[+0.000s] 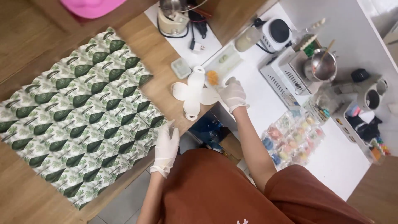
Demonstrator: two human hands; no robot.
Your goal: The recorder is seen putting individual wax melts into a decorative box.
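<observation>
Leaf-print cloth [83, 112] over wooden table [25, 195], seemingly.

The paper [78, 120] has green leaves on white; both gloves [166, 147] are white; the apron [215, 191] is brown.

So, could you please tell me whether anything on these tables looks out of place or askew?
One thing: the white flower-shaped cutout straddles the gap between the wooden table and the white table, one lobe hanging past the edge. The right hand touches it; the left hand rests on the leaf-patterned paper, which lies flat. Nothing looks spilled.
</observation>
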